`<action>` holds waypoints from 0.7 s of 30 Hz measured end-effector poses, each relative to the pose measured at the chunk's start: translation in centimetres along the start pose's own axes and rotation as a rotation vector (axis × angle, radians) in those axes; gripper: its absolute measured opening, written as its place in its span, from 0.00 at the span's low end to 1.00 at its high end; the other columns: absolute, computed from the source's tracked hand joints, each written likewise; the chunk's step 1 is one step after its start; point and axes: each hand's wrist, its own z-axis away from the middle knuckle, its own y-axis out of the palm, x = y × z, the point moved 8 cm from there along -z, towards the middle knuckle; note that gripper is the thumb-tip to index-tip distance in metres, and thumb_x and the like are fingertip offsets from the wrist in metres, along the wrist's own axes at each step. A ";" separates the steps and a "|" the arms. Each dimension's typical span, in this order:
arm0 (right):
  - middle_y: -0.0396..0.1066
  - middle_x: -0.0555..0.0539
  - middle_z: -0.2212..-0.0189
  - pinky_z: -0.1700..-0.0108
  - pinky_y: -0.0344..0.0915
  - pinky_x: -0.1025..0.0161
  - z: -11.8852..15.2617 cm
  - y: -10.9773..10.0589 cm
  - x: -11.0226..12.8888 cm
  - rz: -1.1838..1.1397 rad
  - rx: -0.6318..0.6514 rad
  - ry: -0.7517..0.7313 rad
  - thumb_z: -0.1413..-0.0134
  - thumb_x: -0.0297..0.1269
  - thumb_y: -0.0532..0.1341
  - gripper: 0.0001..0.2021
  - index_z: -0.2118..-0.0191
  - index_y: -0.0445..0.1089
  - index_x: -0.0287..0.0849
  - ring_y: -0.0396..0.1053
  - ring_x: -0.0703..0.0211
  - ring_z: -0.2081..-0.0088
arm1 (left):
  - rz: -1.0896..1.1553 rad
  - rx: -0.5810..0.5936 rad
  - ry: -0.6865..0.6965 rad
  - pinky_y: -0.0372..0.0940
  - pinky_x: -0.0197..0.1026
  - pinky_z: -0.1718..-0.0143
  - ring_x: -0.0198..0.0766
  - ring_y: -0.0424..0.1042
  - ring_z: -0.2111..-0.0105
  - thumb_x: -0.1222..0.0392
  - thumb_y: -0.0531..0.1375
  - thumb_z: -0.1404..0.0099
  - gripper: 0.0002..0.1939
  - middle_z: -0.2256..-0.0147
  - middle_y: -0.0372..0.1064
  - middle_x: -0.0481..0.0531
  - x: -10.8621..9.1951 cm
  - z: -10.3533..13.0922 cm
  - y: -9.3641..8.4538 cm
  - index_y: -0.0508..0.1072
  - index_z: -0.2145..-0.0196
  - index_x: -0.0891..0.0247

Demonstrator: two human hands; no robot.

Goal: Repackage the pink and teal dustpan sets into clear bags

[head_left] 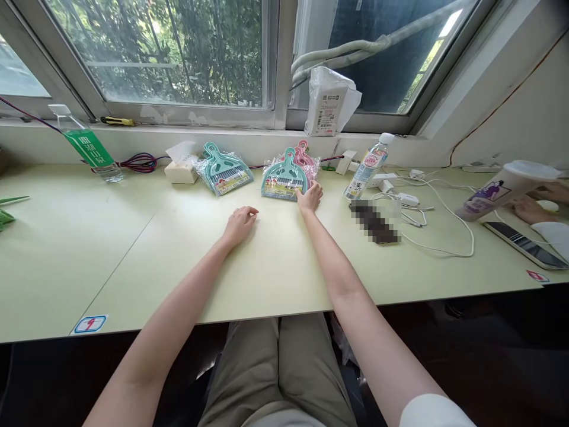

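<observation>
My right hand (310,198) reaches to the lower right edge of a plastic-wrapped green mini dustpan and brush set (287,177). Its thumb lies on the front of the wrap and its fingers bend round the side. A pink dustpan set (303,155), also wrapped, sits partly hidden behind the green one. To the left, another wrapped green dustpan set (224,171) lies tilted on the desk, its handle toward the window. My left hand (240,225) rests on the desktop in front of it, fingers loosely bent and nothing in them.
On the desk (178,261) stand a green-labelled bottle (91,148), a tissue pack (181,169), a drink bottle (368,167) and a tall cup (502,190). A blurred-out dark object (376,222) lies near white cables (444,252). Another person's hand (527,209) is beside a phone (528,244).
</observation>
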 end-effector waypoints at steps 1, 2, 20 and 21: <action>0.50 0.31 0.35 0.37 0.55 0.36 0.4 -0.1 0.3 0.009 0.010 -0.011 0.46 0.39 0.63 0.29 0.41 0.54 0.42 0.48 0.37 0.34 | -0.005 0.001 0.003 0.60 0.55 0.44 0.51 0.68 0.49 0.59 0.51 0.32 0.13 0.53 0.73 0.59 0.0 0.0 0.0 0.72 0.55 0.61; 0.50 0.32 0.34 0.37 0.55 0.37 0.8 -0.3 0.6 0.015 0.016 -0.026 0.45 0.40 0.62 0.30 0.40 0.53 0.42 0.48 0.37 0.34 | -0.009 0.001 0.004 0.60 0.55 0.44 0.51 0.68 0.49 0.59 0.51 0.32 0.13 0.53 0.73 0.59 0.0 0.0 0.0 0.72 0.55 0.61; 0.67 0.37 0.43 0.34 0.53 0.40 2.5 -27.1 -12.1 0.411 -0.040 -0.422 0.32 0.53 0.44 0.27 0.52 0.78 0.47 0.60 0.45 0.38 | -0.176 0.150 0.229 0.48 0.52 0.32 0.49 0.54 0.32 0.51 0.49 0.29 0.28 0.31 0.53 0.58 -2.5 -3.6 5.2 0.60 0.35 0.61; 0.67 0.38 0.43 0.34 0.52 0.40 2.5 -27.1 -12.5 0.417 -0.029 -0.416 0.32 0.54 0.43 0.28 0.52 0.78 0.47 0.60 0.45 0.38 | -0.172 0.144 0.223 0.48 0.54 0.32 0.50 0.54 0.32 0.51 0.50 0.29 0.28 0.31 0.52 0.58 -2.7 -4.6 5.6 0.60 0.35 0.61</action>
